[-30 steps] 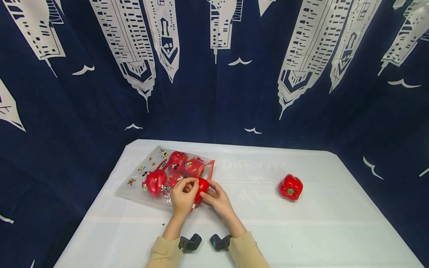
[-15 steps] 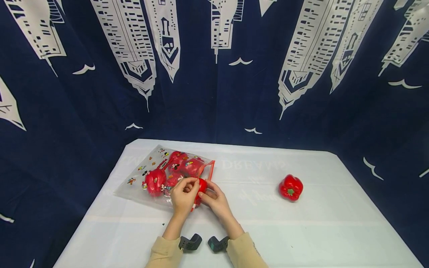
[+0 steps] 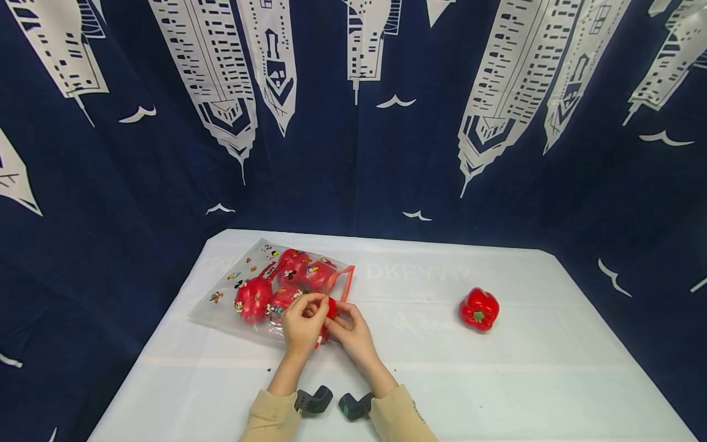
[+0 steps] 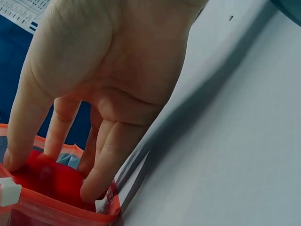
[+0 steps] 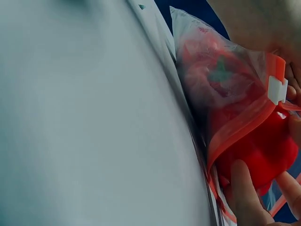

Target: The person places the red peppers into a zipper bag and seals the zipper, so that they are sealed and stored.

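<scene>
A clear zip bag with cartoon prints and a red-orange zip edge lies at the table's left, holding several red bell peppers. My left hand pinches the bag's edge at its mouth. Thumb and fingers of my right hand grip another red bell pepper, which sits partly inside the mouth. In the left wrist view, fingers reach down onto this pepper within the zip rim. A white slider sits on the zip edge beside the left hand.
One more red bell pepper lies by itself on the right of the white table, its green stem facing the front. A dark blue cloth with white building prints hangs behind the table.
My right hand has moved slightly left, pushing the pepper deeper into the bag, and less of it shows. The peppers inside have shifted a little left. My left hand stays in place.
</scene>
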Tool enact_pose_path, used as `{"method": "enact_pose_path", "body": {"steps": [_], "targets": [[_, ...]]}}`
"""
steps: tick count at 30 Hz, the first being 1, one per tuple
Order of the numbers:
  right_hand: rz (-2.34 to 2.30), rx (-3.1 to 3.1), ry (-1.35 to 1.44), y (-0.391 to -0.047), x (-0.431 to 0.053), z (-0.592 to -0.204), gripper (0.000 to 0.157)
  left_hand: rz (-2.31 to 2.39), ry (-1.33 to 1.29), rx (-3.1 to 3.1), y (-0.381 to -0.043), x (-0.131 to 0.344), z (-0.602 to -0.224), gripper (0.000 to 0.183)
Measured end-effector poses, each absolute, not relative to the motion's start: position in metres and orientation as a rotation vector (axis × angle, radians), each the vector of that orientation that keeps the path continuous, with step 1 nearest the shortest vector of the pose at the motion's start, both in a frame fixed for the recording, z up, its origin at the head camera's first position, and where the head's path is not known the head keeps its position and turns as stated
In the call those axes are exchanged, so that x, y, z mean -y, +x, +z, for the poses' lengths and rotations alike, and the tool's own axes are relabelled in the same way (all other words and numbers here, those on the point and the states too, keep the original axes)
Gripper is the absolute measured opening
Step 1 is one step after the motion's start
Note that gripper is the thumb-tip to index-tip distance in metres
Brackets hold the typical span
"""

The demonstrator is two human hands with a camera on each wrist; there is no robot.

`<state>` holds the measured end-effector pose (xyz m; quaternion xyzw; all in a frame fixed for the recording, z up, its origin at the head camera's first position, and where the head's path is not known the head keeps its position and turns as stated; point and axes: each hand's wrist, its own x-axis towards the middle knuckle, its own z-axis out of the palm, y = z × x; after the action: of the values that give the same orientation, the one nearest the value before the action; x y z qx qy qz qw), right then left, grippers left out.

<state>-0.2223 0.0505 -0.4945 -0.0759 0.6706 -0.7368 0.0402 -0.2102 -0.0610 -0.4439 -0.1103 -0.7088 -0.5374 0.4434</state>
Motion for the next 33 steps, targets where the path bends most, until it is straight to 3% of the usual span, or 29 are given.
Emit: {"method": "enact_pose_path", "body": {"steps": [9, 17, 33], "targets": [[-2.118, -2.206, -0.313, -0.206, -0.05, -0.464, 0.044, -1.341, -0.278, 1.751, -0.226, 0.065, -0.467, 0.01], [-2.068, -2.236, -0.244, -0.205, -0.052, -0.459, 0.044, -1.377, -0.276, 1.764, -0.234, 0.069, -0.479, 0.006], [-2.093, -2.282, -0.107, -0.233, -0.072, -0.48, 0.044, -1.333, -0.269, 1.766, -0.211, 0.062, -0.445, 0.01]]}}
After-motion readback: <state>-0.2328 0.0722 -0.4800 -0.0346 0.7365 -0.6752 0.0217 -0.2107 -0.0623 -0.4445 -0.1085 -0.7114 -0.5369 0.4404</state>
